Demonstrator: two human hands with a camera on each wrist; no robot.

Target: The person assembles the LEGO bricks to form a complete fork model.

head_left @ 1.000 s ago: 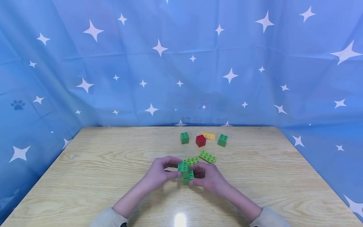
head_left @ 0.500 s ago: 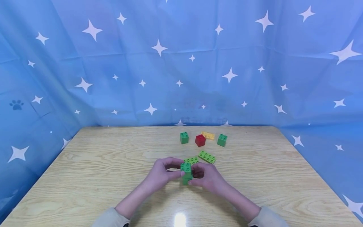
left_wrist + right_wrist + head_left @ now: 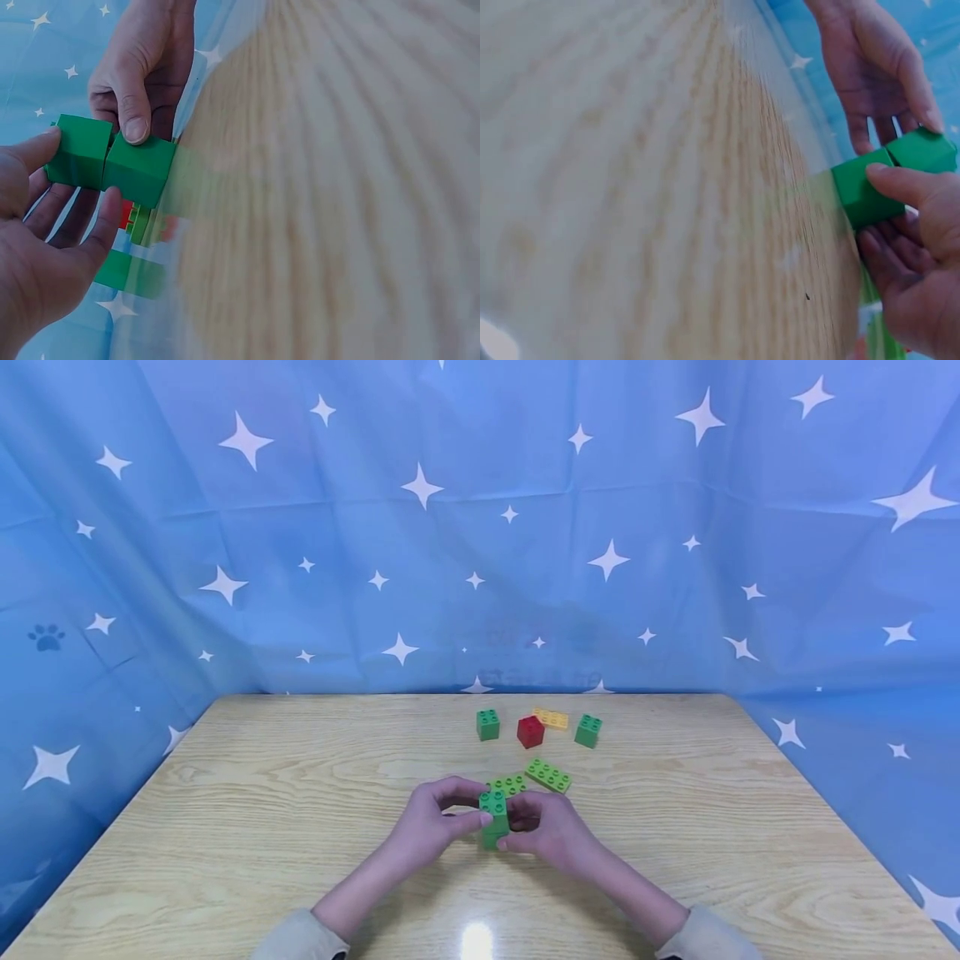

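Note:
Two green toy building bricks stand one over the other near the middle of the table. My left hand (image 3: pixel 431 820) pinches the upper green brick (image 3: pixel 493 804) between thumb and fingers. The lower green brick (image 3: pixel 492 841) is gripped by my right hand (image 3: pixel 551 832), its thumb on the near side. Seen from the left wrist, a thin dark seam runs between the upper brick (image 3: pixel 80 154) and the lower brick (image 3: pixel 141 171), which line up closely. In the right wrist view the lower brick (image 3: pixel 864 191) is right at the tabletop.
Just behind the hands lie two lime green flat bricks, one (image 3: pixel 508 785) partly hidden and another (image 3: pixel 548 775) to its right. Farther back are a green brick (image 3: pixel 487 725), a red brick (image 3: pixel 530 732), a yellow flat brick (image 3: pixel 551 718) and another green brick (image 3: pixel 588 731). A blue star-patterned curtain (image 3: pixel 480 527) hangs behind the table.
My left hand has moved the upper green brick slightly right and down, from beside the lower brick's studs to squarely over them. The right hand has stayed nearly still.

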